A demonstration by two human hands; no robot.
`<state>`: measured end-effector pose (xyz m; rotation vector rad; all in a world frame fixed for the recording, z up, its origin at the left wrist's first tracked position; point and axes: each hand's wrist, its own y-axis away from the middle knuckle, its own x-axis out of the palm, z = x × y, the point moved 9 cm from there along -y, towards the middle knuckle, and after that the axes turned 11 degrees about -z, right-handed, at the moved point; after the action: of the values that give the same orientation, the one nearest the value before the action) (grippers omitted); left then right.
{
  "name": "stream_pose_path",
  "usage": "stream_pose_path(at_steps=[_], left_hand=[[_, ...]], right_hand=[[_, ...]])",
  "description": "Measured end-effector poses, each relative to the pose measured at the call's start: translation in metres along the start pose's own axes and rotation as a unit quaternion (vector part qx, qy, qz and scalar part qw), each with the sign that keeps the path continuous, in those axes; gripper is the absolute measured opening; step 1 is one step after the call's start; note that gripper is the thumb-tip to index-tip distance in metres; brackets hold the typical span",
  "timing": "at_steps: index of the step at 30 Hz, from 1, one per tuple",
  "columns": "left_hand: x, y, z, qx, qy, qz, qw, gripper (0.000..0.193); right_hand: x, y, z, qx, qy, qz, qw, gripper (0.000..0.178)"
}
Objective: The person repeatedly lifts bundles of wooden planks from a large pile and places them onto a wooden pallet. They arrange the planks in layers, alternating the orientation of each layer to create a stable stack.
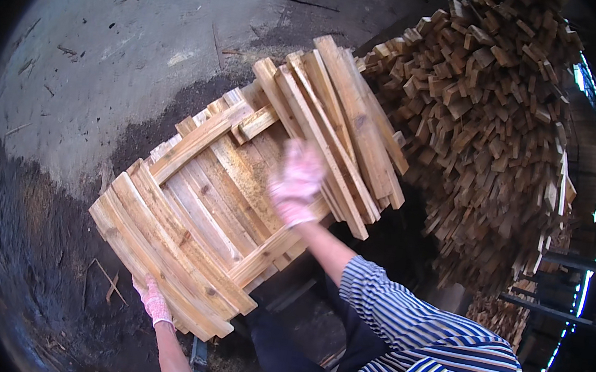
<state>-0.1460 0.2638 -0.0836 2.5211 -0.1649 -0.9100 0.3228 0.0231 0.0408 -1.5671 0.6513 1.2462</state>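
Note:
A stack of light wooden boards [225, 186] lies in front of me, with a layer of side-by-side boards showing in the middle. Loose boards lie across its left and right ends. My left hand [153, 303], in a pink-and-white knit glove, grips the outer edge of the leftmost board [152, 261]; some of its fingers are hidden. Over the middle of the stack, beside the right group of boards [325, 131], is my right hand [297, 184] in a matching glove. Motion smears its fingers, so whether it holds anything is unclear. A short wood block [255, 123] sits near the far edge.
At the right rises a large, tall pile of cut wood pieces [487, 111]. A dark metal frame [578, 288] stands beyond it at the far right. The grey floor [147, 32] has wood scraps and dark dirt on it. My legs [302, 353] are close to the stack's near side.

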Motion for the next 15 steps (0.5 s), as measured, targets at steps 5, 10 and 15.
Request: stream_pose_path(at_steps=[5, 10, 15], left_hand=[[0.024, 0.013, -0.019, -0.050, 0.095, 0.037, 0.994, 0.064], [-0.010, 0.005, -0.011, -0.005, -0.031, -0.040, 0.999, 0.062], [-0.004, 0.005, -0.021, -0.012, -0.017, -0.017, 1.000, 0.066]], right_hand=[[0.033, -0.043, -0.119, 0.090, 0.156, 0.210, 0.961, 0.062], [-0.004, -0.001, -0.024, 0.069, -0.222, 0.148, 0.961, 0.069], [0.034, 0.110, 0.118, 0.086, -0.481, 0.321, 0.811, 0.077]])
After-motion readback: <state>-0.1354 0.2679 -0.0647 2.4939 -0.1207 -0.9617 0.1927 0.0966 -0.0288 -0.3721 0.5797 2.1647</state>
